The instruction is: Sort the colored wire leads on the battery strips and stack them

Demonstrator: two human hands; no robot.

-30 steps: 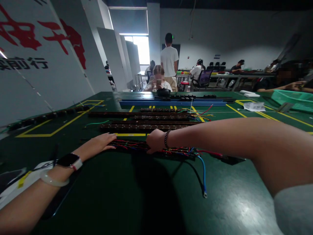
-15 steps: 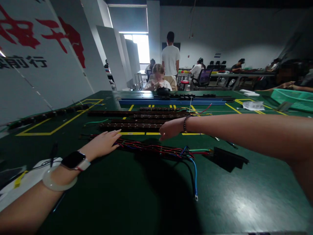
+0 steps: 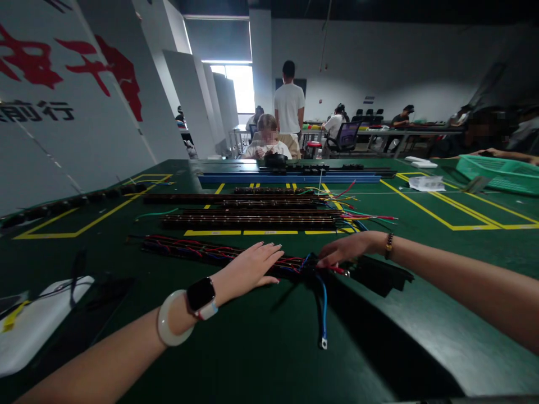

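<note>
A long dark strip assembly (image 3: 185,249) with red and blue wires along it lies in front of me on the green table (image 3: 261,348). My left hand (image 3: 250,266) rests over its middle, fingers stretched out and holding nothing. At the right end of the strip, my right hand (image 3: 351,249) has its fingers closed around the cables. A red cable (image 3: 336,270) with a metal lug sticks out under those fingers. From the same end, a blue cable (image 3: 324,306) with a ring lug hangs toward me. Just right of it lies a black flat piece (image 3: 383,276).
Further back lie several similar dark strips (image 3: 248,222) with loose wire ends, and blue rails (image 3: 290,178). A green basket (image 3: 497,171) stands far right. On the left is a white object (image 3: 46,325) with a black cord. Several people sit or stand beyond.
My left hand has slid right along the strip to its middle. My right hand has come down and right to the strip's right end, closing on cables there; the green cable is now hidden.
</note>
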